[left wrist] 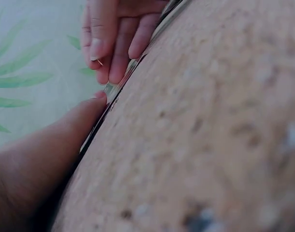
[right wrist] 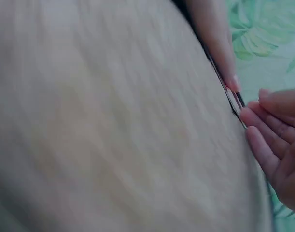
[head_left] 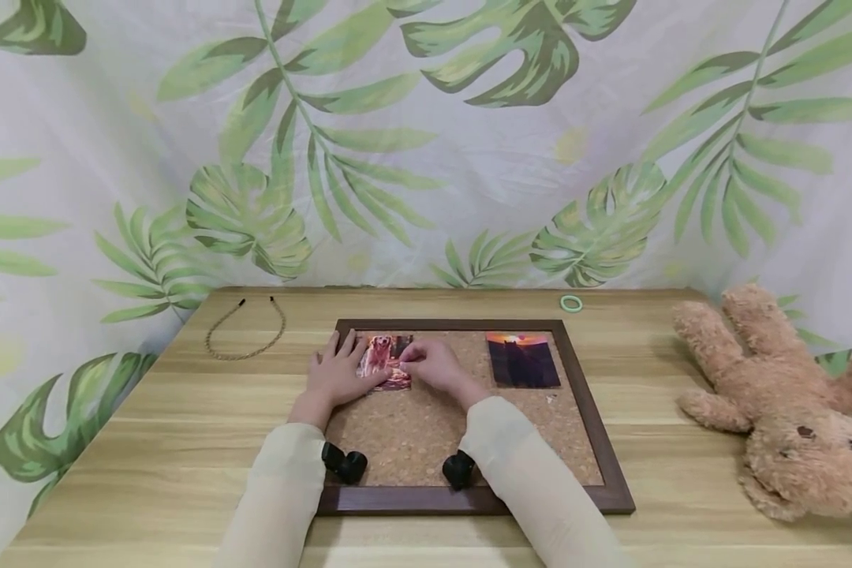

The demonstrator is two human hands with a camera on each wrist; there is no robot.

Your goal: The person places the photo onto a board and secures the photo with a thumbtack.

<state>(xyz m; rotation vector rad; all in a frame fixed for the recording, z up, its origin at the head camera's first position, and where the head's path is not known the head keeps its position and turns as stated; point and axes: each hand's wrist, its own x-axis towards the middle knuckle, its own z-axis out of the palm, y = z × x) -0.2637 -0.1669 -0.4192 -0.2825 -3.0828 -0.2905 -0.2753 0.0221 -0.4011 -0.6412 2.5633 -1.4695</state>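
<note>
My left hand (head_left: 338,377) lies with spread fingers over the left part of a photo of a golden dog (head_left: 379,355), holding it against the cork board (head_left: 426,442). Beside it, my right hand (head_left: 436,366) has thumb and fingertips together at the photo's right side. A thin brass-coloured point of a pushpin (left wrist: 100,62) sticks out from that pinch in the left wrist view; its head is hidden in the fingers. In the right wrist view the left thumb (right wrist: 229,72) presses at the photo's edge, close to the right fingertips.
A dark sunset photo (head_left: 524,360) lies on the board's upper right, inside the brown frame (head_left: 596,426). A plush bear (head_left: 788,402) lies at the right of the table. Toward the back are a braided cord (head_left: 237,357) and a mint-green ring (head_left: 571,309). A leaf-patterned curtain (head_left: 483,158) hangs behind.
</note>
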